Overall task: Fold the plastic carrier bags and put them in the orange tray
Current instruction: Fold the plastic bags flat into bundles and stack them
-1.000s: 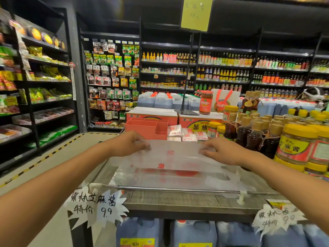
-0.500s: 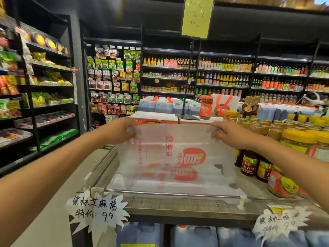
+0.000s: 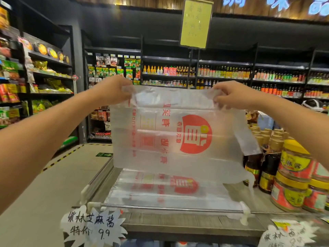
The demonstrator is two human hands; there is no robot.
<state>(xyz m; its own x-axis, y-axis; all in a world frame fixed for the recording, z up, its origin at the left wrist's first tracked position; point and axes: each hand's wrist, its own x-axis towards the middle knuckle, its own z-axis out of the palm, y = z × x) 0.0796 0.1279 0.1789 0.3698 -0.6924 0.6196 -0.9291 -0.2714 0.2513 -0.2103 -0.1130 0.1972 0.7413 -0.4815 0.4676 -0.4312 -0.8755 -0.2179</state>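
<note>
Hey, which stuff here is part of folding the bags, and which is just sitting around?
Job: carrier bag held up, pinched by left hand and right hand; a flat bag beneath it.
Just around: yellow-lidded jars, dark bottles, handwritten price tags, yellow sign.

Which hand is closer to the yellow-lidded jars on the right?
Right. The right hand pinches a top corner of the raised carrier bag, above and left of the jars; the left hand pinches the opposite top corner, across the bag and farther away.
</note>
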